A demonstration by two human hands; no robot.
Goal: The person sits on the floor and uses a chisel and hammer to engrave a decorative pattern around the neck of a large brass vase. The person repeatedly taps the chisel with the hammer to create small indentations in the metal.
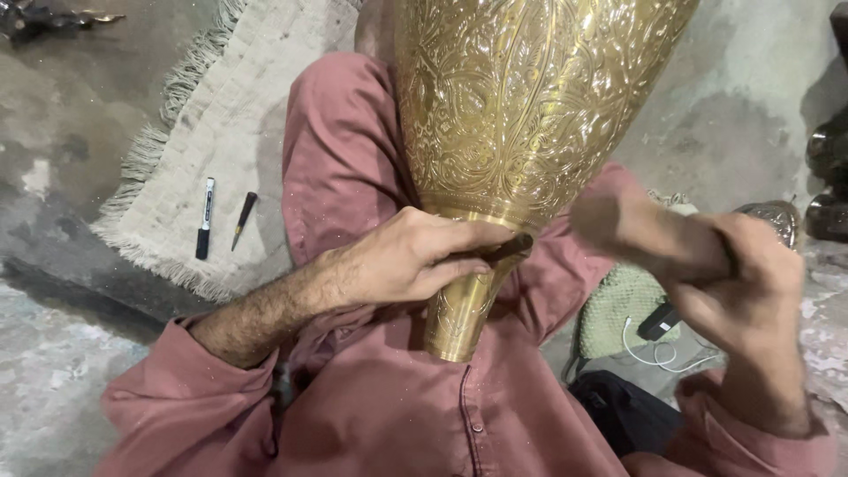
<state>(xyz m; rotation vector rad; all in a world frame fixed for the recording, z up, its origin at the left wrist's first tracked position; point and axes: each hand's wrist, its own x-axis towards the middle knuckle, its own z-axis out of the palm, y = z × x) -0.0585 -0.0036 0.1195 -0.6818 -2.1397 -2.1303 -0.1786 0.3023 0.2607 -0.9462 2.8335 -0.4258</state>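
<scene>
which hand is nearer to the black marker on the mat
Left. The left hand grips a chisel against the brass vase, right of the black marker; the right hand is far across the vase.

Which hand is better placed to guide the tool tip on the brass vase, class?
Left. The left hand pinches the dark tool against the brass vase; the right hand is raised off the vase, gripping a blurred handle.
</scene>
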